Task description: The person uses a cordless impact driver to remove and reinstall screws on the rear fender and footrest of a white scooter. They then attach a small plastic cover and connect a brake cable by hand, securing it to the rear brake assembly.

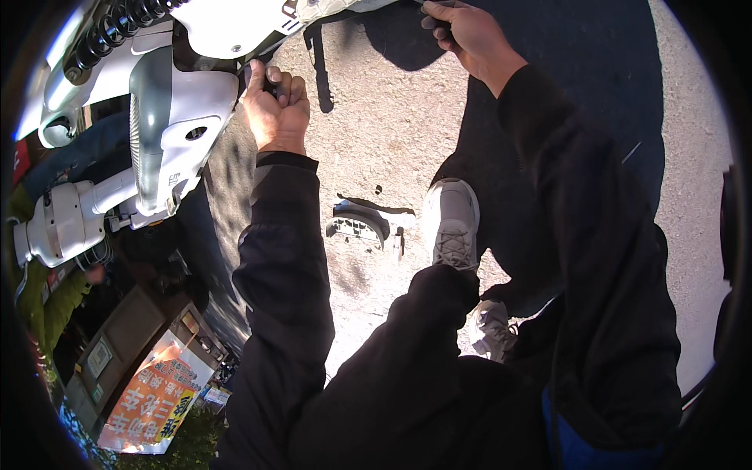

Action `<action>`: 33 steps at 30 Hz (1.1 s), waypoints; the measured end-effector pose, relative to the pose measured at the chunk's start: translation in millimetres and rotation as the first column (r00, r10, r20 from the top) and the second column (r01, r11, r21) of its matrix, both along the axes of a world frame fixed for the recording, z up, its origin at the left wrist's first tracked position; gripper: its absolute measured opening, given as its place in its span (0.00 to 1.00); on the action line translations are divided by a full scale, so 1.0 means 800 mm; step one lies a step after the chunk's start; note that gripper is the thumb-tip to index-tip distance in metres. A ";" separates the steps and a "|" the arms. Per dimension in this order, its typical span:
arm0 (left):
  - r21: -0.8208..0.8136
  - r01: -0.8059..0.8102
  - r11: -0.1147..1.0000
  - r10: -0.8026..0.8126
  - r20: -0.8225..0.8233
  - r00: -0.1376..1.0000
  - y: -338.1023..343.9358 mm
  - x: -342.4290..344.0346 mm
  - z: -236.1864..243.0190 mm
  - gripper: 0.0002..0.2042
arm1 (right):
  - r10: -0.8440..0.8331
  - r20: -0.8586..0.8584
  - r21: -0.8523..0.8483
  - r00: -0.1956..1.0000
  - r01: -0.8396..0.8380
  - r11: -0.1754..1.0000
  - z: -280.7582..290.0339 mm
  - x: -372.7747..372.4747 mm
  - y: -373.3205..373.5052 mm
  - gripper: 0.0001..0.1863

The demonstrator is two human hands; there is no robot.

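A white electric scooter [188, 102] with grey trim fills the upper left. My left hand [276, 110] is closed beside the lower edge of its body, palm up with curled fingers and the thumb at a dark gap under the white side panel [235, 27]. What those fingers hold is hidden. Farther right, my right hand [470, 35] pinches with thumb and fingers near the panel's far end, at the top rim of the view. The thing in that pinch is cut off and too small to name.
A white and dark plastic part [360, 223] lies on the pavement by my light shoe [453, 223], with a small dark bit [378, 189] near it. At lower left stand an orange and white sign [157, 395] and a brown cabinet [117, 345]. A person's green sleeve [63, 309] shows behind the scooter.
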State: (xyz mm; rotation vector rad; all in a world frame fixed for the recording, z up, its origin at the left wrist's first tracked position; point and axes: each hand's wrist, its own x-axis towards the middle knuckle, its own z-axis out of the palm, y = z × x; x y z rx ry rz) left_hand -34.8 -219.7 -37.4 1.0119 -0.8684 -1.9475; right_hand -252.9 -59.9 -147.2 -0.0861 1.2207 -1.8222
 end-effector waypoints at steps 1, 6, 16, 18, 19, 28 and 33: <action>-0.020 0.046 0.999 -0.045 0.077 0.996 0.018 0.006 -0.005 0.12 | -0.002 -0.003 -0.002 1.000 0.002 1.000 0.001 -0.002 0.001 0.09; 0.063 0.328 0.943 -0.329 0.340 0.881 0.081 0.020 -0.029 0.18 | 0.001 -0.084 0.021 0.996 0.001 1.000 0.021 -0.017 0.013 0.11; -0.046 0.193 0.980 -0.183 0.158 0.970 0.030 -0.109 -0.045 0.07 | -0.046 -0.180 0.113 0.983 0.068 0.991 0.040 -0.024 0.012 0.11; -0.081 0.202 0.976 -0.185 0.179 0.966 0.027 -0.114 -0.048 0.07 | -0.037 -0.187 0.140 0.982 0.064 0.988 0.039 -0.030 0.011 0.10; -0.086 0.187 0.979 -0.165 0.218 0.962 0.026 -0.115 -0.048 0.07 | -0.047 -0.226 0.130 0.973 0.078 0.988 0.039 -0.034 0.011 0.10; -0.075 0.349 0.934 -0.342 0.093 0.935 0.014 -0.109 -0.046 0.06 | -0.197 -0.186 0.060 0.963 0.212 0.975 0.036 -0.035 -0.002 0.11; 0.037 0.454 0.890 -0.442 0.313 0.841 0.061 -0.118 -0.054 0.07 | -0.056 -0.311 0.108 0.949 0.093 0.990 0.040 -0.046 0.012 0.11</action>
